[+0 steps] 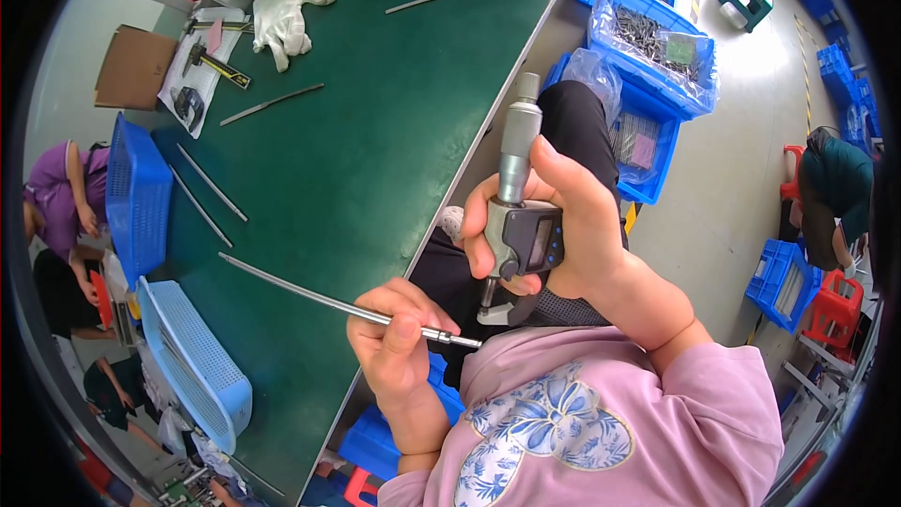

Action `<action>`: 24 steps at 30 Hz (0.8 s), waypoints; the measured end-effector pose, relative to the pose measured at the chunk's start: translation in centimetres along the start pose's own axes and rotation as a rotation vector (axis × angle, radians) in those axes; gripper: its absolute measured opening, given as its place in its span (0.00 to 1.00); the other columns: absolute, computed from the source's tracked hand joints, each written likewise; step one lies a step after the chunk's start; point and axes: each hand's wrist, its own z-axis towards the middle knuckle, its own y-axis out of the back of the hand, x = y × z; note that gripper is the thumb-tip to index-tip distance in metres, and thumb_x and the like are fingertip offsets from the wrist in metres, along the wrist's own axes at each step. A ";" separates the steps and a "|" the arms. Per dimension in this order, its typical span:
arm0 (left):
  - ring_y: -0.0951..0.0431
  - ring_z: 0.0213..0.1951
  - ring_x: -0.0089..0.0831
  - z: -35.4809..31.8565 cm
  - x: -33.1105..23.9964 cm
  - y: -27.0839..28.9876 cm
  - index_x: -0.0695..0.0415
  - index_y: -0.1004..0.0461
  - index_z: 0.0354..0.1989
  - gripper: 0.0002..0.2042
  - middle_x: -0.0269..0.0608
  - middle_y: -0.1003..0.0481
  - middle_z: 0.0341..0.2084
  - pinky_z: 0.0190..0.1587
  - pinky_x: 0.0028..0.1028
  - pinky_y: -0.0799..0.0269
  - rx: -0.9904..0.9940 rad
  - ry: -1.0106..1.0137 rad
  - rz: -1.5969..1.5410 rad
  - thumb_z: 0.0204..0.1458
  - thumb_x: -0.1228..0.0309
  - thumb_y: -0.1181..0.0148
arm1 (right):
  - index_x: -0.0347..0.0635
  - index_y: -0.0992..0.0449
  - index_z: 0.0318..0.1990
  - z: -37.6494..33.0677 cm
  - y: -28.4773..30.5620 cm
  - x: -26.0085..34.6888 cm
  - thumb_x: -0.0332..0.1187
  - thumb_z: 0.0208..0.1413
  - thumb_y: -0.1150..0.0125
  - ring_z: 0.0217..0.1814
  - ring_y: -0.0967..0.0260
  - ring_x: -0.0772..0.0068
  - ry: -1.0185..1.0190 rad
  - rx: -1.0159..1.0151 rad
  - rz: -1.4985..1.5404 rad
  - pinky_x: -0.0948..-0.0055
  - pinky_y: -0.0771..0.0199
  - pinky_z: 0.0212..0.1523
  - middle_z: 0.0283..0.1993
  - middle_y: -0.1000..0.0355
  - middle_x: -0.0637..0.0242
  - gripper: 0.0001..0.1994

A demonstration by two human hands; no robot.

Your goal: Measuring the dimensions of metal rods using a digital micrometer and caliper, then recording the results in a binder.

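Gripping a long thin silver metal rod [338, 302], the left hand [399, 343] pinches it near its tip, w/ the rod end reaching the anvil of a grey digital micrometer w/ silver barrel [516, 216]. Right hand [577, 225] is wrapped round the micrometer body, barrel pointing to 12 o'clock. Rod runs out toward 10 o'clock over the green table [375, 131]. More thin rods [211, 183] lie at 10 o'clock; white glove [286, 14] at 11; blue mesh basket [192, 361] at 8.

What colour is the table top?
Dark green, a plain mat, clearest in the head view.
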 end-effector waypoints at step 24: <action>0.32 0.25 0.34 -1.2 1.0 1.1 0.62 0.32 0.22 0.12 0.44 0.32 0.19 0.34 0.33 0.32 -0.031 -0.133 -0.014 0.48 0.65 0.42 | 0.32 0.29 0.31 1.9 -1.2 -1.1 0.66 0.52 0.73 0.12 0.43 0.70 0.094 -0.077 0.115 0.78 0.46 0.08 0.21 0.32 0.51 0.39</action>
